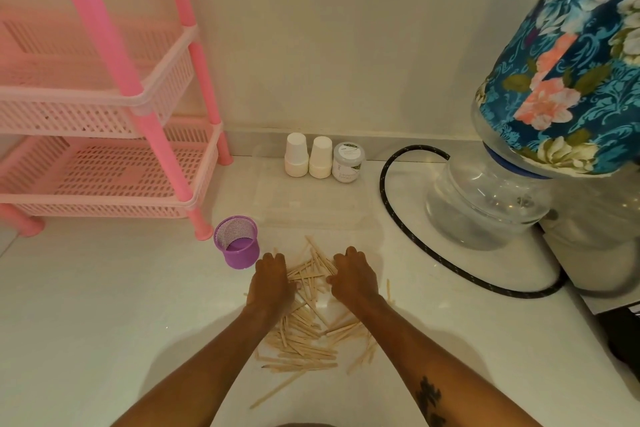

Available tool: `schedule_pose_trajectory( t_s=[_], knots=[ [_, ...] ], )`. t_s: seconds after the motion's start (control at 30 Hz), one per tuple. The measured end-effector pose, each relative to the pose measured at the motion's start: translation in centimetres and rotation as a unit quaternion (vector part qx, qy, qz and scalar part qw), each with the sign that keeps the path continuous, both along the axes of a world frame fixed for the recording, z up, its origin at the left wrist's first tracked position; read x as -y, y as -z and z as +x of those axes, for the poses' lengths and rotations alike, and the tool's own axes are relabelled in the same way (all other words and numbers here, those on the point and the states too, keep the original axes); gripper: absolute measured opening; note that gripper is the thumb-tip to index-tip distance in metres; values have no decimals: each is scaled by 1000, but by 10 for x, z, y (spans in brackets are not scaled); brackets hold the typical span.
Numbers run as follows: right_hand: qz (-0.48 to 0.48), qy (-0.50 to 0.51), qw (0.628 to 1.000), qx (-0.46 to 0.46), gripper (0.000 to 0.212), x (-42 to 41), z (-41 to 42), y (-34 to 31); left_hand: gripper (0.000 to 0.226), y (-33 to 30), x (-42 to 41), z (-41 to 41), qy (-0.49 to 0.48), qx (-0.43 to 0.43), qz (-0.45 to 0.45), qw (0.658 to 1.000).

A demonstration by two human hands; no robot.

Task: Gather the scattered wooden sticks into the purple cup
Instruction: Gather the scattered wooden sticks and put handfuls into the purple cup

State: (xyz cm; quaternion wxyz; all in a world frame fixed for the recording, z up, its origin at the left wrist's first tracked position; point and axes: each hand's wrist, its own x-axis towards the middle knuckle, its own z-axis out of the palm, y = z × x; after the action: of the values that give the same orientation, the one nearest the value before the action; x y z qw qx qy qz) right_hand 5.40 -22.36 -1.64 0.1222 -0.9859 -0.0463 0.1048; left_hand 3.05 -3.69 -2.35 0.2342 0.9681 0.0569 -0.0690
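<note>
Sticks (304, 336) strewn on desk (104, 322) | left hand (270, 282), right hand (355, 279) curled, raking pile | risk: overfull grab spills beside purple cup (237, 241)

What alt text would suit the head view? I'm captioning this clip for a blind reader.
Two bare hands, left hand and right hand, press down on a scattered pile of wooden sticks on a white surface. An upright purple cup stands just left of them, no sticks visible inside; a pink rack sits behind it.
</note>
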Motion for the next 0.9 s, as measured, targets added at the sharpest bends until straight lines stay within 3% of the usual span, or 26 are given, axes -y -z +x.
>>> schedule_pose_trajectory(
  t_s=[0.17,0.43,0.67,0.8,0.9],
  knots=[
    [-4,-13,1000,0,29,-4,0,0,56,1,7,-3,-37,-9,25,999],
    [-6,-8,1000,-16,21,-9,-1,-3,15,6,11,-4,-47,10,-6,999],
    [14,33,999,-37,13,-11,-2,-13,4,5,10,-1,-44,5,-36,998],
    [49,77,995,-38,38,-7,0,-18,14,4,6,0,-62,0,-46,997],
    [89,111,989,-49,34,-1,3,-22,10,4,3,2,-80,-6,-57,995]
  ],
)
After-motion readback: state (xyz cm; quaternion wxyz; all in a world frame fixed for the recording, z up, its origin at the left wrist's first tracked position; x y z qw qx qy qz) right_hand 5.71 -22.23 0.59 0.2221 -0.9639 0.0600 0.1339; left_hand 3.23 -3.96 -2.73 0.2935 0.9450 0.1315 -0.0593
